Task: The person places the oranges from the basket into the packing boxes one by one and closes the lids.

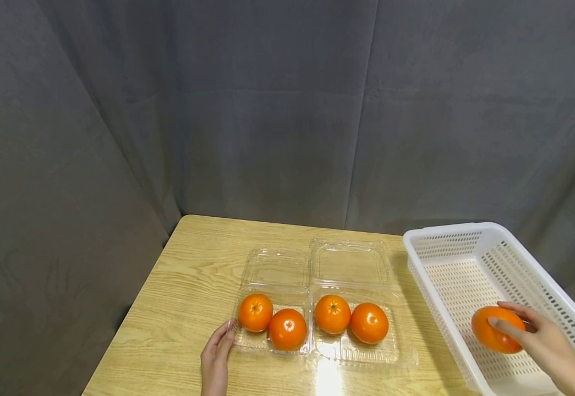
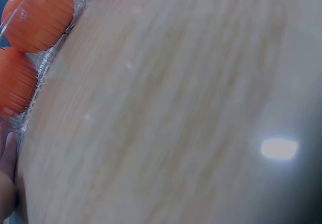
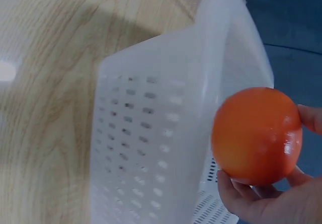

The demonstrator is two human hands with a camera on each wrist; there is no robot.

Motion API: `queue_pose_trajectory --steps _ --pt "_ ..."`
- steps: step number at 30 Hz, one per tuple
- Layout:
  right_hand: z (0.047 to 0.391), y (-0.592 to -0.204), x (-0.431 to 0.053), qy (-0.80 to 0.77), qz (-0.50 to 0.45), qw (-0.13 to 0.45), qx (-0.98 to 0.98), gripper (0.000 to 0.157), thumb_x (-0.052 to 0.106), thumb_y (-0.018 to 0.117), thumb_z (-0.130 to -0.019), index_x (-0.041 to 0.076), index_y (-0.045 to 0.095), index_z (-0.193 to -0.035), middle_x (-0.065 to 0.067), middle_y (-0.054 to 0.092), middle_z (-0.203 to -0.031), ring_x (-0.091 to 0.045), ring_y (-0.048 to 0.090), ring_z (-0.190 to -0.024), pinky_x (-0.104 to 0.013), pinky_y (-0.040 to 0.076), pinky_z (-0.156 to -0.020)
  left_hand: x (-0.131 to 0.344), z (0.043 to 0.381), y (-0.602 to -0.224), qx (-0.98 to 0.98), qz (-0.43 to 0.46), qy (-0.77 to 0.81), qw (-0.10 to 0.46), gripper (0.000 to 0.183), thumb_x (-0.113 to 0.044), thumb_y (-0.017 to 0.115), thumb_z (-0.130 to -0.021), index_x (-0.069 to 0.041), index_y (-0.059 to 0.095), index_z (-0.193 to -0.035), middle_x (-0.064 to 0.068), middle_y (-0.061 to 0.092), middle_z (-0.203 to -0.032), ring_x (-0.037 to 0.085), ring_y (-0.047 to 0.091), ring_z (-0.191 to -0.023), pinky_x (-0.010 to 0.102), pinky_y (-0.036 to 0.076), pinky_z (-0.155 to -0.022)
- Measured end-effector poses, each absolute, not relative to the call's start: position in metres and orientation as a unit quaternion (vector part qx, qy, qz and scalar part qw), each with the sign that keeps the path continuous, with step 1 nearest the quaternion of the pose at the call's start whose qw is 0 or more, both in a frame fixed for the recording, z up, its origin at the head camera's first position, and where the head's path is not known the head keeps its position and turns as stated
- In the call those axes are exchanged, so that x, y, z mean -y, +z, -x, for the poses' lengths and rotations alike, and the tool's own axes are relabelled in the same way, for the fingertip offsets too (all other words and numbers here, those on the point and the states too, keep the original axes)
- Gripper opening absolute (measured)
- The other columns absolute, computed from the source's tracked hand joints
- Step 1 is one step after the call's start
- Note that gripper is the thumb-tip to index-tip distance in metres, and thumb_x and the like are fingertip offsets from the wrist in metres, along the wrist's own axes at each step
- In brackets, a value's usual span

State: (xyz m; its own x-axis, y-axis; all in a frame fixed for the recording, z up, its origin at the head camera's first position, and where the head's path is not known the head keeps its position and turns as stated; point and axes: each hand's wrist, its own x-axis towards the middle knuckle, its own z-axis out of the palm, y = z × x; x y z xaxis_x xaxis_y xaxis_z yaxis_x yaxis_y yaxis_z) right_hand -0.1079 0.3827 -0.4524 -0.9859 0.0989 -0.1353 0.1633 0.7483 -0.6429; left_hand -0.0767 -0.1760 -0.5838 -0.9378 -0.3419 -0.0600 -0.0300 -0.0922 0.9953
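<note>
My right hand (image 1: 540,335) grips an orange (image 1: 496,330) over the white basket; the right wrist view shows thumb and fingers around the orange (image 3: 256,136), beside the basket's rim. At the front left corner of the left clear plastic clamshell box (image 1: 247,345), my left hand (image 1: 216,357) pinches its edge between thumb and fingers. Two oranges lie in this box, one at the back left (image 1: 255,312) and one at the front right (image 1: 288,329). The right clamshell box (image 1: 391,352) holds two more, a left one (image 1: 333,314) and a right one (image 1: 369,323). Both lids lie folded back.
The white perforated basket (image 1: 453,341) stands on the right side of the wooden table (image 1: 168,330), close to the right box. A grey curtain (image 1: 267,110) hangs behind the table and along its left side.
</note>
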Motion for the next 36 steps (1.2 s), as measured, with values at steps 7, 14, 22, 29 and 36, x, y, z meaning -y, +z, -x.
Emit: queue_pose_trajectory --steps 7,14,22,29,36 --pt "0.105 -0.442 -0.376 -0.365 -0.063 -0.011 -0.929 0.055 0.031 0.066 -0.096 -0.004 0.050 -0.135 -0.026 0.056 -0.126 0.022 0.037 -0.083 -0.017 0.044 -0.061 0.176 0.078 -0.584 0.665 -0.156 -0.724 0.098 0.044 -0.021 0.052 -0.105 0.009 0.049 -0.138 0.022 0.051 -0.142 -0.006 0.053 -0.116 0.010 0.041 -0.097" --pt "0.101 -0.431 -0.368 -0.377 -0.059 -0.026 -0.924 0.045 0.031 0.068 -0.095 0.009 0.057 -0.133 0.044 0.038 -0.099 0.021 0.038 -0.086 -0.016 0.040 -0.062 0.176 0.078 -0.583 0.660 -0.150 -0.730 0.097 0.045 -0.021 0.051 -0.105 0.011 0.048 -0.137 0.024 0.050 -0.142 -0.005 0.053 -0.116 0.011 0.042 -0.098" --pt "0.097 -0.425 -0.353 -0.398 -0.068 -0.014 -0.915 0.053 0.035 0.064 -0.098 0.015 0.049 -0.145 0.030 0.043 -0.125 -0.019 0.045 -0.130 -0.049 0.041 -0.093 0.176 0.078 -0.584 0.663 -0.151 -0.727 0.096 0.046 -0.022 0.052 -0.105 0.010 0.048 -0.137 0.023 0.051 -0.142 -0.005 0.053 -0.116 0.011 0.042 -0.097" --pt "0.092 -0.420 -0.336 -0.427 -0.068 -0.016 -0.902 0.055 0.036 0.063 -0.098 0.024 0.045 -0.149 0.033 0.038 -0.133 -0.018 0.025 -0.144 -0.076 0.024 -0.101 0.176 0.078 -0.585 0.664 -0.149 -0.726 0.099 0.047 -0.023 0.051 -0.105 0.011 0.047 -0.137 0.024 0.050 -0.142 -0.006 0.053 -0.115 0.011 0.042 -0.097" --pt "0.090 -0.419 -0.314 -0.435 -0.055 -0.018 -0.898 0.052 0.032 0.067 -0.096 0.022 0.050 -0.145 0.043 0.042 -0.118 0.011 0.032 -0.126 -0.051 0.036 -0.099 0.178 0.078 -0.585 0.664 -0.155 -0.726 0.090 0.048 -0.024 0.051 -0.105 0.010 0.046 -0.139 0.022 0.048 -0.144 -0.008 0.052 -0.115 0.011 0.041 -0.098"
